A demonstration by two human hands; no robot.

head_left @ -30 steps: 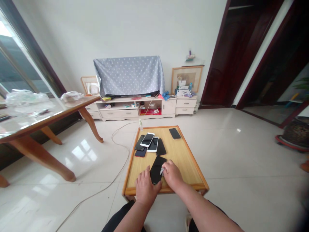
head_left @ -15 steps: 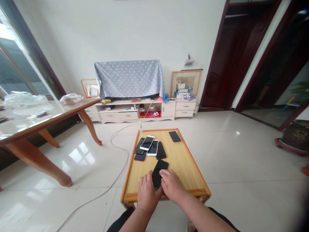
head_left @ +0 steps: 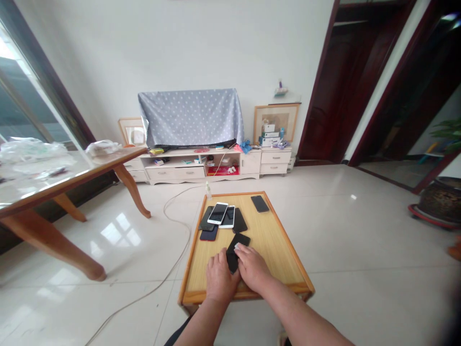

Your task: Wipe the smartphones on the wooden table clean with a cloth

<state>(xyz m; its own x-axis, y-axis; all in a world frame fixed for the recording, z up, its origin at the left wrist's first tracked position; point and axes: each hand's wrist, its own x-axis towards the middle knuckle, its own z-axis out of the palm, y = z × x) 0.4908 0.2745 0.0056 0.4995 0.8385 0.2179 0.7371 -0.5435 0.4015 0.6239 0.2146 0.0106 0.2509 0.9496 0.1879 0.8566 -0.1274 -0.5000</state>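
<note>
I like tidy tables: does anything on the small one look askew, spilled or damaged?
Only the stacking: a white phone lies slanted across another white phone and a black phone, which looks untidy. No spill shows; small damage I can't tell.

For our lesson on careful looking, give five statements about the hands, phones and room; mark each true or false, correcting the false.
The left hand is on the nearest black phone. True.
The right hand is empty. False: it holds a small white scrap against that phone.
One white phone lies partly on another white phone. True.
The spotted cloth covers the small table. False: it hangs above the low white cabinet.
A dark phone lies apart near the table's far right corner. True.
</note>
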